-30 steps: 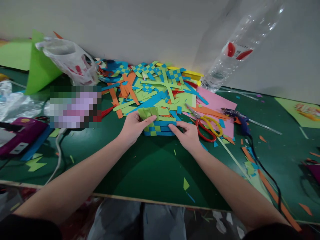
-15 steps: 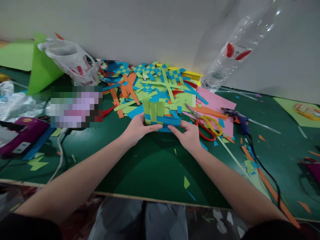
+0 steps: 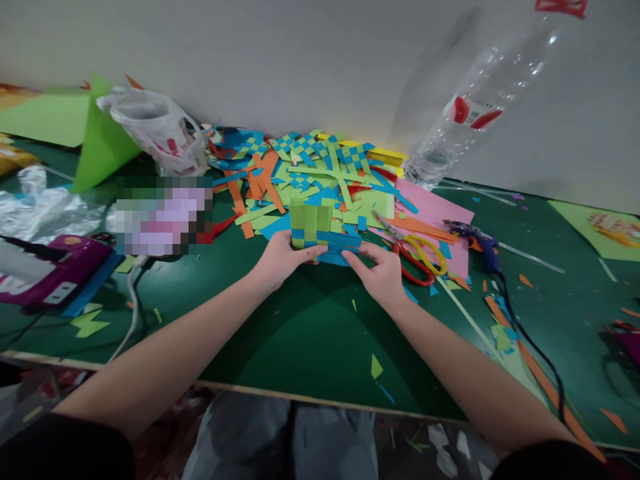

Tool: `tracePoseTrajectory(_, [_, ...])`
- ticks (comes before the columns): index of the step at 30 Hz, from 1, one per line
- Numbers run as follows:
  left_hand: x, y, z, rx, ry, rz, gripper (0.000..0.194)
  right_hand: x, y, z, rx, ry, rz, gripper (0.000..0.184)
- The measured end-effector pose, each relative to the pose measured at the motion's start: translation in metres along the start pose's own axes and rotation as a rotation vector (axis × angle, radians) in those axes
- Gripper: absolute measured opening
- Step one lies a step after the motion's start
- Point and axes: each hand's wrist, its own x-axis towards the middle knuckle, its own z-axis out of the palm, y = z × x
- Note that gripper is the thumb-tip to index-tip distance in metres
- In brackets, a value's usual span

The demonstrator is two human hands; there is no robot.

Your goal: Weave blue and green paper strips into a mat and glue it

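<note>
A small woven piece of green and blue paper strips [image 3: 320, 235] is held between both my hands just above the green table [image 3: 310, 340]. My left hand [image 3: 285, 261] grips its left side, thumb laid across the blue strips. My right hand [image 3: 379, 270] pinches the right end of the blue strips. Several green strips stand upright out of the weave. Behind it lies a heap of cut green, blue and orange paper strips and woven squares [image 3: 310, 167].
Red-and-yellow scissors [image 3: 415, 252] lie on pink paper [image 3: 435, 207] just right of my right hand. A blue glue gun [image 3: 475, 237] with a black cord lies further right. A clear plastic bottle [image 3: 465, 113] leans on the wall. A purple device [image 3: 50, 273] and plastic bag [image 3: 155, 130] sit left.
Both hands have lifted the woven piece off the table and tilted it, so the green strips that lay folded over now stand upright.
</note>
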Motion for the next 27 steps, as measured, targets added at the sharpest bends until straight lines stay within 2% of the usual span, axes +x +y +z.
tracePoseTrajectory(4, [0.0018,-0.0010,-0.0007,0.017,-0.010,0.013,0.043,0.0002,0.0021,0.0007,-0.016,0.007,0.019,0.025])
tracePoseTrajectory(9, [0.0035,-0.0009,-0.0019,0.051,-0.005,0.032,0.042,0.0012,0.0029,0.0013,-0.003,0.050,-0.035,0.021])
tracePoseTrajectory(20, [0.0053,-0.0017,-0.0031,0.076,0.017,0.024,0.045,0.0016,0.0067,0.0011,-0.014,0.007,-0.028,0.019])
tracePoseTrajectory(27, [0.0016,0.0022,-0.0060,0.044,-0.054,-0.019,0.045,0.0005,0.0030,0.0001,-0.022,0.006,-0.054,0.028])
